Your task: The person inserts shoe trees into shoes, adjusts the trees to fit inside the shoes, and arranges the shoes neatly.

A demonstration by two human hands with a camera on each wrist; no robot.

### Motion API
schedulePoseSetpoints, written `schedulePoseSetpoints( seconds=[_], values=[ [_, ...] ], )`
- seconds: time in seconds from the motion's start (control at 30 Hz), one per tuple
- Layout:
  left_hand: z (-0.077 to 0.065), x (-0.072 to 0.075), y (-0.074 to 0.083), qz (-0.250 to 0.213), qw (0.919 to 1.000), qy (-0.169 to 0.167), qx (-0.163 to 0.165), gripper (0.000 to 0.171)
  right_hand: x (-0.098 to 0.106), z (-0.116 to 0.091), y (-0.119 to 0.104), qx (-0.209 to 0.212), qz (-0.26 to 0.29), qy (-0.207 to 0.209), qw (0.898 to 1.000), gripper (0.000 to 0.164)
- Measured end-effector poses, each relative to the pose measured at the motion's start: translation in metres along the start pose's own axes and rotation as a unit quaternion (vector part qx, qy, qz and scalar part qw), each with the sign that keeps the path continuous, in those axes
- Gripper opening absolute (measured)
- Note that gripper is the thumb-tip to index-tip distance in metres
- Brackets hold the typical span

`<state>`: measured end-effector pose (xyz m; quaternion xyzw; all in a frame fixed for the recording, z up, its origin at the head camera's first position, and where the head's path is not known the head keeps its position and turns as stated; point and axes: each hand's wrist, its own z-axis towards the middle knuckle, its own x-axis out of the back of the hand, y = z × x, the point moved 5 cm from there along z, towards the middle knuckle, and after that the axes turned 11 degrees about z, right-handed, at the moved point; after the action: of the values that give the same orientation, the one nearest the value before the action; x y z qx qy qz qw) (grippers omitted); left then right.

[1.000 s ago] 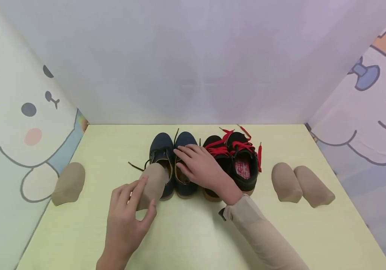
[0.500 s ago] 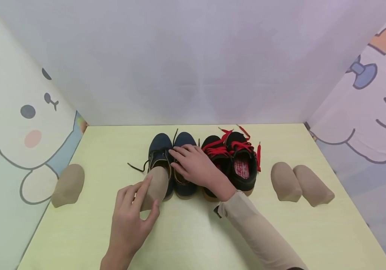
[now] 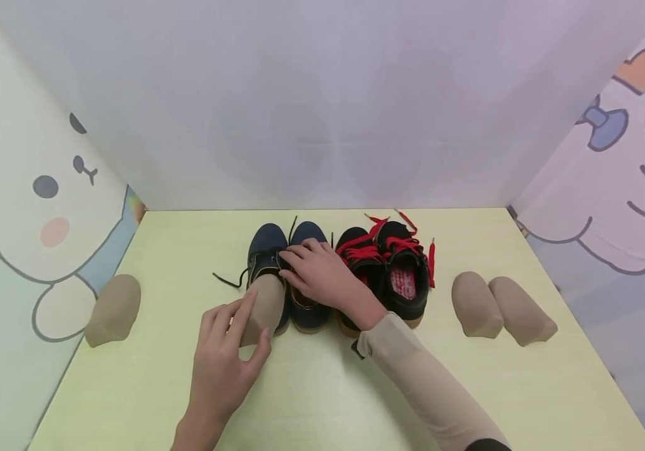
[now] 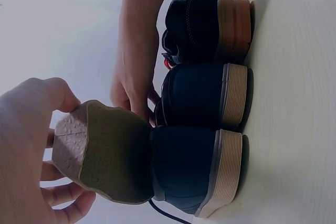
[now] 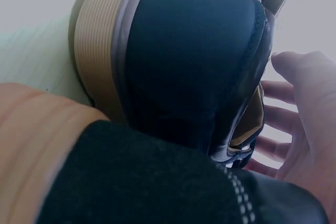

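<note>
Desk [image 3: 322,401] across lower frame; held insert [image 3: 264,310], beige, at a shoe mouth.
Black shoes [image 3: 410,305] with red laces noted right of centre, toes up-frame. Beside them, right navy shoe [image 3: 309,318] and left navy shoe [image 3: 267,241] set side by side, pointed likewise. Right navy shoe overlaid by right grip [image 3: 319,272], fingers loosely extended, nothing seen pinched. Held insert pinched between thumb and fingers of left grip [image 3: 226,357], lower centre-left, the nearer hand. Key relation: insert placed up and right of left grip, long axis slanted lower left to upper right, front end at left navy shoe's opening; depth inside cannot be told. Right spare inserts [image 3: 476,307] and left spare insert [image 3: 113,310] untouched at either side.
</note>
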<state>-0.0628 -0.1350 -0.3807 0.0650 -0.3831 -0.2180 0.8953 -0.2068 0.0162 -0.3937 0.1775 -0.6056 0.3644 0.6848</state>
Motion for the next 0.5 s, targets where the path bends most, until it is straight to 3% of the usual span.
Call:
schedulePoseSetpoints(
  seconds=[0.5],
  values=[
    [0.003, -0.013, -0.002, 0.023, 0.9989, -0.040, 0.007, 0.062, 0.001, 0.014, -0.007, -0.021, -0.034, 0.027, 0.999, 0.043]
  ],
)
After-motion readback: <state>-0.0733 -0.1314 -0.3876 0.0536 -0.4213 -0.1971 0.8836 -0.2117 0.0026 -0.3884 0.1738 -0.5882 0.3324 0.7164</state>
